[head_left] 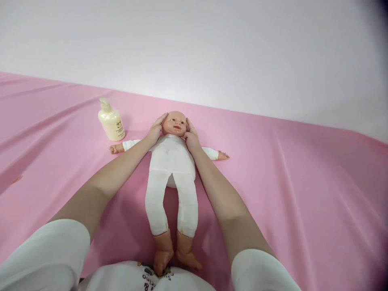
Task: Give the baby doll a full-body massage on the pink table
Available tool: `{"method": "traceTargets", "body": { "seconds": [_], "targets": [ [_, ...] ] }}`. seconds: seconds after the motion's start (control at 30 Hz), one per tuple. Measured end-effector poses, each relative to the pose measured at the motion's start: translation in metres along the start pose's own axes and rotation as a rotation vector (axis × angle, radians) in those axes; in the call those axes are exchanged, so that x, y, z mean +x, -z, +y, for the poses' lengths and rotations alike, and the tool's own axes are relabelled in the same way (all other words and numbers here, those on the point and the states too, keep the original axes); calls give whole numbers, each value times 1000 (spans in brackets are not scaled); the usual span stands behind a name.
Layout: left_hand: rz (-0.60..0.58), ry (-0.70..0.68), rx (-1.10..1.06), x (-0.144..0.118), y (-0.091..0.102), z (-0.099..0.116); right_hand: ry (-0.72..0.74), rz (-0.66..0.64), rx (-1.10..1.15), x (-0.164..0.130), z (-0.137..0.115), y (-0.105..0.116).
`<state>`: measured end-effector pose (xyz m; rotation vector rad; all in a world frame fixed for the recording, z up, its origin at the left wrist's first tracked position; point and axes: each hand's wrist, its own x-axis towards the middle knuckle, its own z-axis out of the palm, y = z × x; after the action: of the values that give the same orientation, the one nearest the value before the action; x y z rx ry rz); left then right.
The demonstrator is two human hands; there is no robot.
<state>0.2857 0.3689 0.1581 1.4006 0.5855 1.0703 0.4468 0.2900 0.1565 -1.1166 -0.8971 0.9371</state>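
A baby doll (171, 161) in a white suit lies on its back on a pink sheet (287, 182), arms spread, feet toward me. My left hand (156, 130) cups the left side of the doll's head (174, 122), fingers along its temple. Against the other side of the head rests my right hand (190, 135), palm at the cheek. Both forearms run along the doll's body. Neither hand lifts the doll.
A pale yellow pump bottle (110, 120) stands on the sheet just left of the doll's head, beyond its outstretched arm. The pink sheet is wrinkled at the left. A plain white wall (212, 48) rises behind.
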Motion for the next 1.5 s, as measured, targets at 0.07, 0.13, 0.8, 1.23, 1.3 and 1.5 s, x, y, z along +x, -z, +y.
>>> {"method": "traceTargets", "body": {
  "seconds": [0.07, 0.13, 0.8, 1.23, 1.3, 1.5],
  "targets": [
    [6, -7, 2, 0, -1, 0, -28, 11, 27, -1, -1, 0],
    [-5, -17, 22, -1, -1, 1, -48, 20, 24, -2, -1, 0],
    [-100, -76, 132, 5, 7, -9, 38, -13, -9, 8, 10, 6],
    [-89, -54, 110, 6, 5, -11, 28, -47, -44, 6, 12, 9],
    [-111, -45, 103, 4, 5, -8, 24, -47, -47, 6, 11, 9],
    [-123, -71, 117, 4, 7, -10, 5, -46, -32, 3, 7, 6]
  ]
}}
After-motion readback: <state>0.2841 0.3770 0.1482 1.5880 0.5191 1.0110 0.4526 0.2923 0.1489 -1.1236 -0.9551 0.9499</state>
